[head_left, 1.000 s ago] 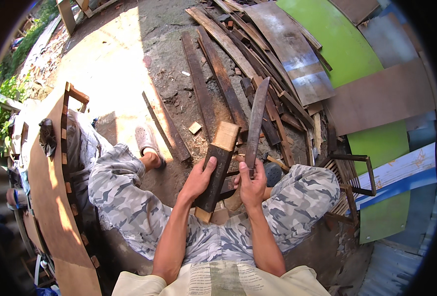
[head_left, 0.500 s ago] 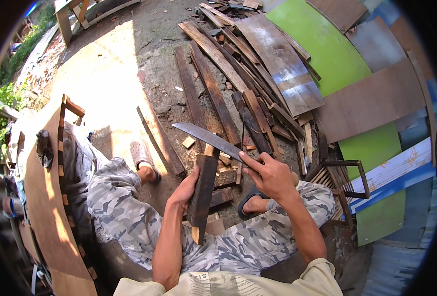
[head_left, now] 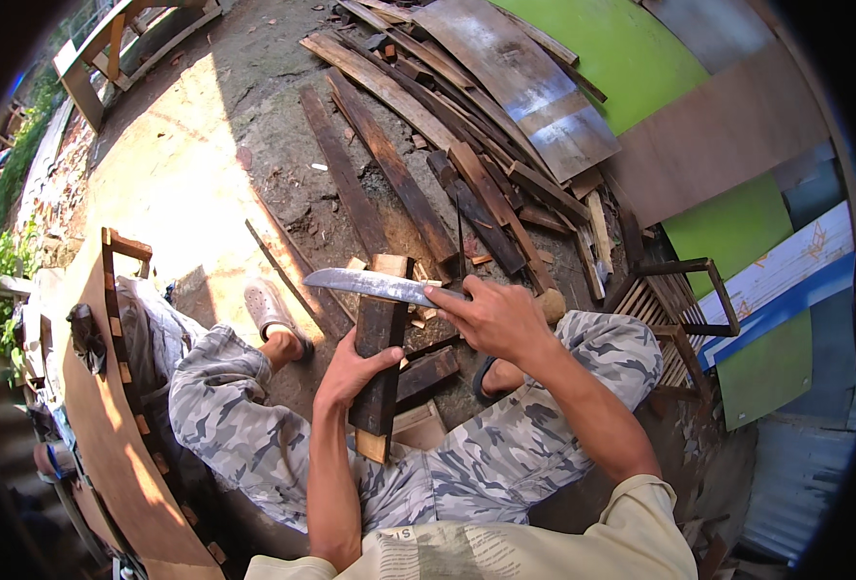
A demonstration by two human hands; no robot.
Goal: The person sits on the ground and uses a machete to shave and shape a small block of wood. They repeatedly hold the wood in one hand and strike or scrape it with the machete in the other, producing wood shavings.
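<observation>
My left hand (head_left: 351, 371) is closed around the side of a dark, short wooden block (head_left: 380, 372), thumb laid across its face. The block stands tilted between my legs, with pale cut wood at its lower end and near its top. My right hand (head_left: 503, 319) grips a machete (head_left: 362, 282), its handle mostly hidden by my fingers. The long grey blade lies crosswise at the block's upper end, its tip pointing left. Whether the edge has bitten into the wood I cannot tell. Another dark wood piece (head_left: 428, 375) lies just behind the block.
Long dark planks (head_left: 399, 179) and a heap of boards (head_left: 486, 135) lie ahead on the ground among wood chips. Large sheets (head_left: 723, 130) lean at the right, near a slatted wooden chair (head_left: 674, 290). A curved wooden panel (head_left: 99, 416) stands at my left.
The blade has come down and levelled across the block's upper end. The block is turned, showing a broader face, and my left thumb now lies over it. The whole view has shifted slightly.
</observation>
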